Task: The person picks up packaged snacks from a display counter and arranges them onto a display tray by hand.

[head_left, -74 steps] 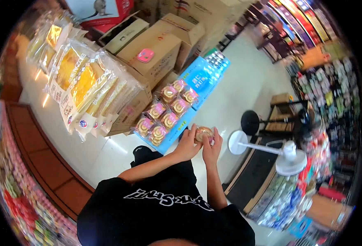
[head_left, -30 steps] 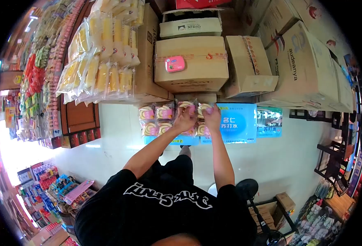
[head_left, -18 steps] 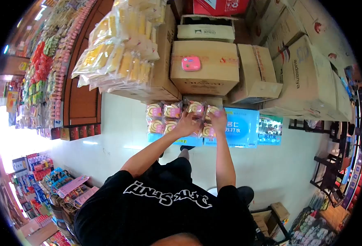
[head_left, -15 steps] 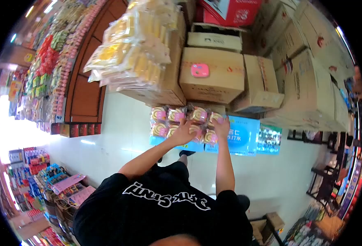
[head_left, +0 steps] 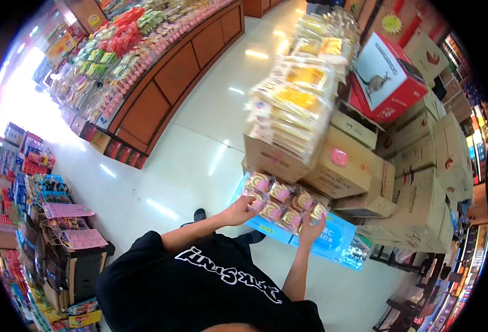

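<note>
Two rows of clear-wrapped spiral cake rolls (head_left: 281, 192) with pink labels lie side by side on a blue printed carton surface (head_left: 332, 239). My left hand (head_left: 238, 211) is at the left end of the front row, its fingers bent and closed on the packet there. At the right end, my right hand (head_left: 311, 228) has thumb and fingers around another packaged cake roll (head_left: 318, 211). The hands partly cover both end packets. Several packets between them are untouched.
Behind the rolls, a cardboard box (head_left: 274, 157) bears a tall pile of bagged yellow food (head_left: 304, 99). More cartons (head_left: 340, 171) stand to the right, one with a pink item (head_left: 339, 157) on top. A wooden display counter (head_left: 183, 72) holds packaged goods at the left.
My view has turned, so the boxes and rolls appear farther right and tilted. My left hand has shifted from the middle packets to the left end; my right hand stays at the right end.
</note>
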`<state>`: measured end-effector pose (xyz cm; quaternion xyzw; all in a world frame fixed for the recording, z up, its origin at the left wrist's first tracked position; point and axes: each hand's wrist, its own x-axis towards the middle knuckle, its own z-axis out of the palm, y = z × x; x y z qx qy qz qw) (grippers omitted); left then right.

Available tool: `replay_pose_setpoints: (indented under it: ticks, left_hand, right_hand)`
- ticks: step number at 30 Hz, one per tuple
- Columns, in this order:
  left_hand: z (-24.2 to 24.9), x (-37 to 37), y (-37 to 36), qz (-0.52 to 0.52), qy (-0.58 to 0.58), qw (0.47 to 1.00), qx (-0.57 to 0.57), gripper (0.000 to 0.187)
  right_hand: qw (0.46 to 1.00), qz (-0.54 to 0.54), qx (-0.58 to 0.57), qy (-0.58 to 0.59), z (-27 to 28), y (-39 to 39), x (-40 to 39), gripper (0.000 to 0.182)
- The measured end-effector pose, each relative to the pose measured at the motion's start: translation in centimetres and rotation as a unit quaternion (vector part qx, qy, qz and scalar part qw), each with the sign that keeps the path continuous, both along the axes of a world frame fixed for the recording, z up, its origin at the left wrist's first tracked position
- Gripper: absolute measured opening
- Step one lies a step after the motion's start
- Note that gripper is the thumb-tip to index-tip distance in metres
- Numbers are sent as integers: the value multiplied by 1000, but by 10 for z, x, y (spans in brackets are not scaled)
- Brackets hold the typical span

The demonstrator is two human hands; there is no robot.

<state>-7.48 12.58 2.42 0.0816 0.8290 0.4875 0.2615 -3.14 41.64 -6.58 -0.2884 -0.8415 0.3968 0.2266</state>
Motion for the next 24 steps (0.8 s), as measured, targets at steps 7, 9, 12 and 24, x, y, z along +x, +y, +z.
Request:
replay_pose_setpoints:
  ticks: [7,9,12,24]
  left_hand:
    - [-10,-22,-118,25,3,996,87,53]
    - [-18,-26,-162,30,6,994,100,52]
    - [-29,-29,-236,59,-4,993,105,48]
    - [-33,-28,-457,352,-27,932,82,40]
  right_hand:
    - [996,56,-21,64,32,-171,0,51]
    - [997,66,11,33,38,-220,-10,49]
    - [992,103,-66,35,41,-294,-37,47]
    - [888,410,-15,-206,62,-466,-130,61]
